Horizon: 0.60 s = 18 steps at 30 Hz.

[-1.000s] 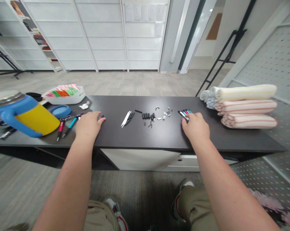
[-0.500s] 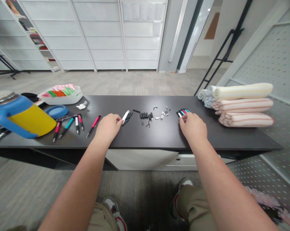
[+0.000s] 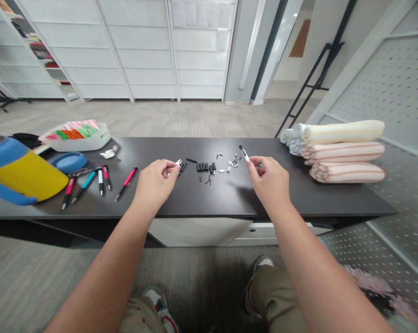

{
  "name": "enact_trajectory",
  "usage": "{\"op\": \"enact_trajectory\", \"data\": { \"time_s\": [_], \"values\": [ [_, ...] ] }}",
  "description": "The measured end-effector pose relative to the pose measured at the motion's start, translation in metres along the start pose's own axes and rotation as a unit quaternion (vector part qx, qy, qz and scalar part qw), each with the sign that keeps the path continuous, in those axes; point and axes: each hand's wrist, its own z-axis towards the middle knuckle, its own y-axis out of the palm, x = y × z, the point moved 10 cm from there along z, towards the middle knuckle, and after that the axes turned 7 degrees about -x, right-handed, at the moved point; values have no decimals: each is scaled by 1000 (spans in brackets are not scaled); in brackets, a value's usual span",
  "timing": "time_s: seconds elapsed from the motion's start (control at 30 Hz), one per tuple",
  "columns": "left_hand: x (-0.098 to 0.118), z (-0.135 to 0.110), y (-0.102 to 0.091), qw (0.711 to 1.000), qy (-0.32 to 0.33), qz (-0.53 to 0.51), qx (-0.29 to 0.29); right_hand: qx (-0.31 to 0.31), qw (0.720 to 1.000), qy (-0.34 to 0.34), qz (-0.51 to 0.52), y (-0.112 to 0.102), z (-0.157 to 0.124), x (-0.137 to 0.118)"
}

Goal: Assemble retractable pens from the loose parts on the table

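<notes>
White pen barrel (image 3: pixel 245 154) | right hand (image 3: pixel 268 178) pinching it | left hand (image 3: pixel 157 180) pinching white sticks (image 3: pixel 178 162) | well apart inside table edge (image 3: pixel 202 214)

A bare strip of the flat dark-grey bench (image 3: pixel 202 203) runs along its near edge between the left fingers (image 3: pixel 170 165) and right fingers (image 3: pixel 253 172). Beyond it, short black cylinders (image 3: pixel 204 167) and small scattered silver metal pieces (image 3: pixel 235 162) clutter the middle, low enough to pass over. Another open lane follows the far edge. A slim red-and-black pen (image 3: pixel 127 183) lies left of the left fingers; the large blue-and-yellow jug (image 3: pixel 24 171) blocks the left end. Stacked rolled striped towels (image 3: pixel 346 152) wall off the far right, with open bench before them.
</notes>
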Motion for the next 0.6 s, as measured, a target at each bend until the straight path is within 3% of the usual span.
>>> {"op": "enact_trajectory", "data": {
  "time_s": [0.1,0.2,0.3,0.37,0.47,0.53,0.6],
  "values": [
    [17,-10,31,974,-25,-217,-59,-33,992,-80,89,14,-12,-53],
    [28,-20,65,939,-34,-319,-128,-137,963,-182,146,50,-31,-106],
    [15,-24,73,920,-54,-377,-97,-174,937,-248,173,68,-43,-133],
    [1,-24,68,918,-68,-387,-58,-165,948,-228,148,69,-38,-127],
    [-11,-24,55,929,-75,-363,-19,-120,985,-122,35,64,-21,-89],
    [-10,-24,47,942,-68,-329,-20,-112,990,-80,-31,64,-13,-68],
    [-4,-25,42,959,-54,-275,-34,-113,988,-78,-69,68,-7,-58]
  ]
}}
